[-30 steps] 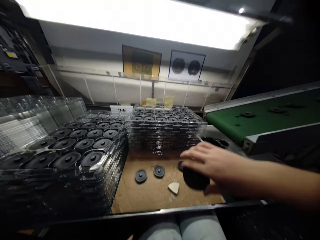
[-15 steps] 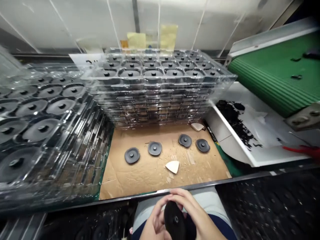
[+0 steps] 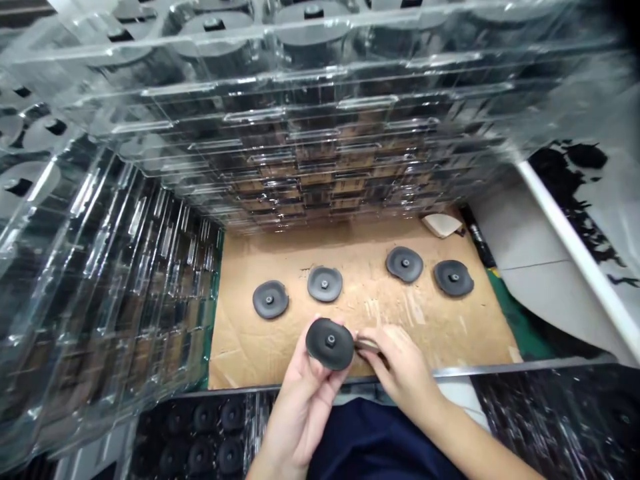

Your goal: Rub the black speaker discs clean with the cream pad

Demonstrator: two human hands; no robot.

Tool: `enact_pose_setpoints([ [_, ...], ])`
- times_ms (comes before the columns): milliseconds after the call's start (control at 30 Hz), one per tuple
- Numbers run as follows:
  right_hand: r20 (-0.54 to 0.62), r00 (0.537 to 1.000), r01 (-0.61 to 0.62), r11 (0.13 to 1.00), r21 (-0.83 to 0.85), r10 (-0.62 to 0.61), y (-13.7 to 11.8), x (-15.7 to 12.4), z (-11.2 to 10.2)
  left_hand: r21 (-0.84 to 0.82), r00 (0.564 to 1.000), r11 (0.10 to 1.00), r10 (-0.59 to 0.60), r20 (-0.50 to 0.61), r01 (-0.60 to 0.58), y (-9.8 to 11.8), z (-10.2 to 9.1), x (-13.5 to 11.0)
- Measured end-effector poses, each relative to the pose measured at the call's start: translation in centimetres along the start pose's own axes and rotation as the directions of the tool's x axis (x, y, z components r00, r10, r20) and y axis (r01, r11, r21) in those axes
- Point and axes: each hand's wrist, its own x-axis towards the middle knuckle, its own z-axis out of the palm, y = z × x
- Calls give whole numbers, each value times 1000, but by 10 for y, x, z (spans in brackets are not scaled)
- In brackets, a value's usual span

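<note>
My left hand [image 3: 300, 400] holds a black rubber disc [image 3: 330, 343] with a centre stud, face up, over the near edge of the cardboard mat [image 3: 430, 327]. My right hand [image 3: 403, 367] is pinched on a small pale piece [image 3: 367, 345] right beside the disc's edge. Several more black discs lie in a row on the mat, among them the left one [image 3: 271, 299], a middle one [image 3: 325, 283] and the right one [image 3: 453, 277].
Tall stacks of clear trays loaded with discs rise on the left [image 3: 100, 267] and at the back [image 3: 320, 133]. A pale wedge [image 3: 443, 225] lies by the back stack. A white tray [image 3: 565, 227] with black scraps is on the right. A dark tray of discs [image 3: 210, 433] sits below.
The view dropped and closed in. My hands rose from my lap to the mat's near edge with the disc. The pale wedge no longer lies on the mat; my right hand pinches a pale piece.
</note>
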Motion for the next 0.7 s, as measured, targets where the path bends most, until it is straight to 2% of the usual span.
enact_pose_setpoints([
  [67,29,999,24,999,35,-25,-2,3,-5,20,1000,1000,0,-14,1,0,3,4],
  [167,7,1000,-19,997,70,19,-6,15,-25,40,999,999,-32,-10,32,1,9,8],
  [267,-109,992,-55,993,109,67,-25,31,-49,41,999,998,-46,6,45,0,15,10],
  [333,-172,985,40,991,126,-18,-46,37,-58,59,999,998,-37,11,37,-2,18,10],
  [400,-180,969,194,974,117,-171,-66,36,-59,93,999,994,-53,11,52,-3,19,8],
  [467,-114,955,287,951,116,-274,-81,32,-54,140,996,986,-84,-17,85,-2,18,5],
  [600,76,957,267,951,155,-281,-89,29,-47,189,992,979,-56,-112,76,1,20,-3],
  [633,61,959,268,953,140,-278,-90,31,-47,196,992,978,-53,-113,74,2,22,-5],
  [700,-54,952,305,949,80,-302,-92,34,-46,204,995,976,-55,-84,71,2,27,-8],
])
